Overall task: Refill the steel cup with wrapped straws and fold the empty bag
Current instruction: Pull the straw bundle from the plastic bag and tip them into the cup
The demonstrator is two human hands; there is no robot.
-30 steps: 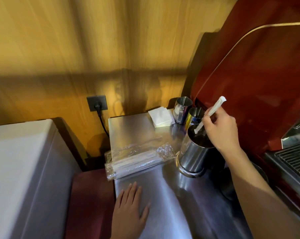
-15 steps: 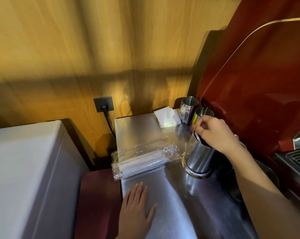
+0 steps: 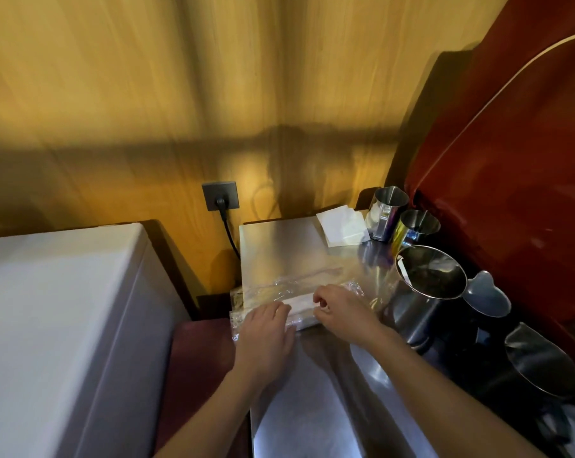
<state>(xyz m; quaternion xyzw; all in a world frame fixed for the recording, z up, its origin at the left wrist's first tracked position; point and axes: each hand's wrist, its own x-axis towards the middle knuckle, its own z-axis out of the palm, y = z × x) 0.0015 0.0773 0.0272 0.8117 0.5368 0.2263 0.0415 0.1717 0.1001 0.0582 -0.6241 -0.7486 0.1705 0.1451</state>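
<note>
The right hand [image 3: 340, 310], having left the steel cup [image 3: 426, 292] after dropping one straw in, is now pinching wrapped straws [image 3: 301, 300] inside the clear bag [image 3: 279, 289] on the counter [image 3: 312, 408]. The left hand [image 3: 266, 335] is pressing the bag flat, fingers open. Refilling is continuing; the bag is not empty.

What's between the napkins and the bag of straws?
Nothing: in the head view, only bare steel counter lies between the napkins and the bag of straws.
</note>
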